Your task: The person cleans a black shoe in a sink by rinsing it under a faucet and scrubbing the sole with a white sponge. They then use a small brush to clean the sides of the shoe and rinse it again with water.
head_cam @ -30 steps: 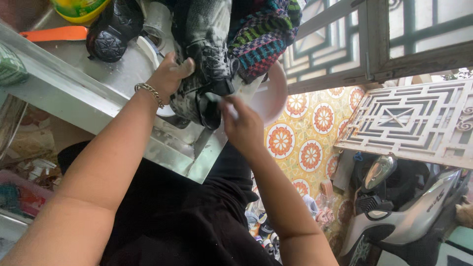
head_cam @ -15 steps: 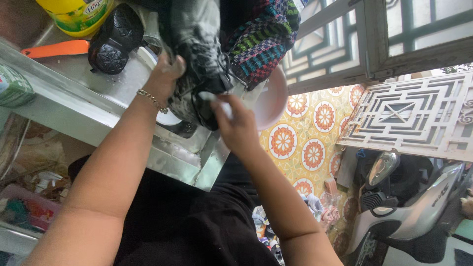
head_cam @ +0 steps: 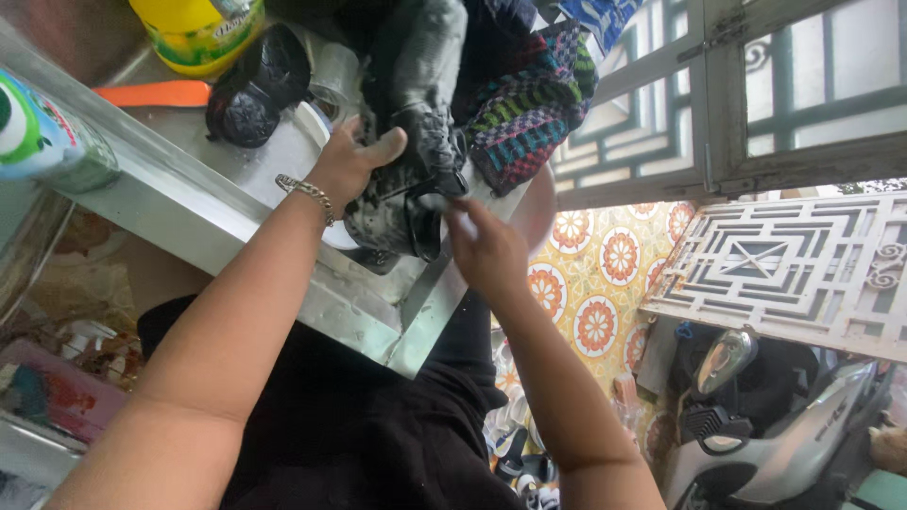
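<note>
Two bare hands are working over a soapy dark shoe [head_cam: 402,203] at the near corner of a stainless steel sink [head_cam: 283,274]. Nearest the shoe's heel, the right hand [head_cam: 487,250] is pinching something small and pale against the foamy upper, fingers curled tight; what it is cannot be made out. On the shoe's other side, the left hand [head_cam: 350,161], wearing a metal chain bracelet [head_cam: 307,192], is clasping the shoe's side with the thumb spread across the grey, lathered fabric. Just beyond the shoe, a knitted cloth [head_cam: 529,109] in many-coloured stripes is lying bunched, and a second black shoe [head_cam: 255,90] is showing its ridged rubber sole. Farther off, an orange flat handle [head_cam: 151,93] and a yellow plastic bottle [head_cam: 194,28] are resting on the wet metal. Beyond the sink, a tiled floor [head_cam: 590,293] patterned with orange flowers and a pale window grille [head_cam: 784,260] are showing.
</note>
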